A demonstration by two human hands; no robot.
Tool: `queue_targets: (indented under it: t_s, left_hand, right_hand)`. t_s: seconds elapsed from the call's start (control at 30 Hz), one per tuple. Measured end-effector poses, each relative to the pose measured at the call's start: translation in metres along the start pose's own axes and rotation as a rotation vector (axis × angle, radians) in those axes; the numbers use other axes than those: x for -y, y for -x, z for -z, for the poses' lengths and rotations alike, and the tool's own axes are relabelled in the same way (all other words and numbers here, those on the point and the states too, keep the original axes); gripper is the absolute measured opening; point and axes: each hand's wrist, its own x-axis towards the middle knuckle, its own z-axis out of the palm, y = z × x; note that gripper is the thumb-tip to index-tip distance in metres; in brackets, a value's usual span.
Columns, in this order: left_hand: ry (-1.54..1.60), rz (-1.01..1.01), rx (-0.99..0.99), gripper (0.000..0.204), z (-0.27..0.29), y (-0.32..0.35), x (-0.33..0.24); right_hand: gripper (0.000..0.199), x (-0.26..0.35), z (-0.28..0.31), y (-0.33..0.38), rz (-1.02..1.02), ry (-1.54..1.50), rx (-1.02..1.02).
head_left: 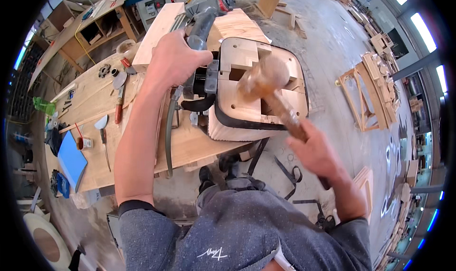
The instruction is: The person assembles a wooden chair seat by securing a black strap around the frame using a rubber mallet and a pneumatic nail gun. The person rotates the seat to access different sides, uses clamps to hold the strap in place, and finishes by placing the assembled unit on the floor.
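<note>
In my right hand (pixel 311 147) is the wooden handle of a mallet. The mallet's pale, barrel-shaped head (pixel 263 76) is blurred by motion and hangs over a rounded-square wooden frame (pixel 237 88). A black strap (pixel 247 123) runs around the frame's edge. My left hand (pixel 178 57) is closed on a grey-and-black air tool (pixel 202 29) at the frame's left side; its fingertips are partly hidden. A green hose (pixel 170 128) hangs from the tool beside my left forearm.
A workbench (pixel 190 147) on the left carries a red-handled scraper (pixel 118 100), a second putty knife (pixel 102 124), a small cup (pixel 85 143) and a blue sheet (pixel 72 159). Loose straps (pixel 287 176) lie on the floor. Stacked wooden frames (pixel 370 93) stand at right.
</note>
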Motion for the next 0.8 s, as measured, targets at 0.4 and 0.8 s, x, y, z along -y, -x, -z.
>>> queue_targets:
  t_s: [0.4,0.8]
  left_hand:
    - [0.155,0.001,-0.216,0.046,0.030,0.024,0.006]
    - [0.226,-0.141,-0.287,0.040,0.059,0.056,-0.013]
  right_hand:
    - [0.031,0.026,0.047,-0.103,0.309,0.123,-0.234]
    - [0.027,0.071,0.029,-0.088,-0.066,-0.770,0.250]
